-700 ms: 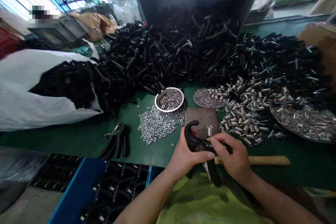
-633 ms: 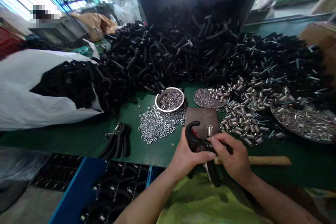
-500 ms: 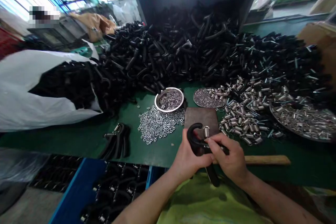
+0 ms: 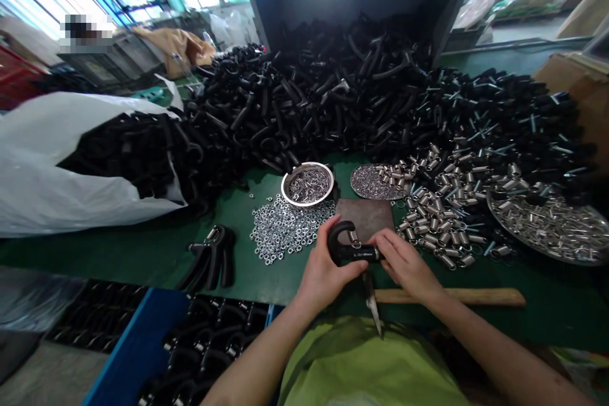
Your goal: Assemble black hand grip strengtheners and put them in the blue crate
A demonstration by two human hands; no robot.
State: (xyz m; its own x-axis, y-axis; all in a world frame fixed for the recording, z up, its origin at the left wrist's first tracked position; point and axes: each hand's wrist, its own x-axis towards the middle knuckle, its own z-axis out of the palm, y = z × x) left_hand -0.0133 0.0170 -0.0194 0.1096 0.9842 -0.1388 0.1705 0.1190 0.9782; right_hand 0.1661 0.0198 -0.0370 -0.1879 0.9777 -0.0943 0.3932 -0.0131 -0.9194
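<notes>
Between my hands is a black hand gripper (image 4: 340,252) with a curved hook-shaped end and pale lettering on its straight part. A small coil spring (image 4: 354,239) sits inside the curve. My left hand (image 4: 326,269) wraps round the curved end, thumb along the lower edge. The fingers of my right hand (image 4: 404,263) close round the straight part's right end, hiding it. Below my hands lies a hammer with a wooden handle (image 4: 480,296) and a pointed metal head (image 4: 372,301). Just beyond them is a flat metal block (image 4: 368,219).
Loose nuts (image 4: 280,228) lie by a metal bowl (image 4: 307,184) of small parts. Springs (image 4: 445,219) are heaped at the right, beside a tray of pins (image 4: 556,222). Black handles (image 4: 323,101) pile up behind. Several assembled hand grippers (image 4: 214,257) stand at the left, above a blue crate (image 4: 126,336).
The hand gripper has turned in my hands, its straight part now level and lettering showing. The spring now sits within the curve. My right hand has moved to the straight part's end.
</notes>
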